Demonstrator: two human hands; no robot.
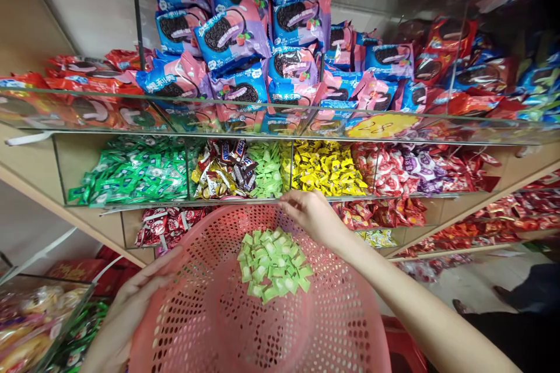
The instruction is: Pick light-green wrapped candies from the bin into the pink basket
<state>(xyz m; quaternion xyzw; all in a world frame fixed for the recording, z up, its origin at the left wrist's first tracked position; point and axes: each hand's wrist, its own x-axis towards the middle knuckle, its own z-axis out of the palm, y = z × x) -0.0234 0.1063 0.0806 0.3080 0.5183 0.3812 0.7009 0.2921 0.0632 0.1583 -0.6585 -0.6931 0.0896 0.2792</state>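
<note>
A pink perforated plastic basket [184, 326] is tilted in front of the shelves, with a small heap of light-green wrapped candies [273, 265] inside. My left hand [142, 285] is against the basket's left rim, slightly blurred, its thumb side hidden from clear view. At the far rim is my right hand [312, 215], fingers bent and closed on the edge, close to the front of the candy shelf. Just beyond that hand lie matching green candies [266, 169] and yellow-wrapped candies [326, 168] in glass-divided compartments.
Blue and pink cookie packs [236, 29] are stacked on the upper shelf behind a glass front [210, 116]. Dark-green packets [135, 169] fill the left compartment. Red-wrapped sweets [166, 224] lie below. A person's dark shoe [505, 294] shows at right.
</note>
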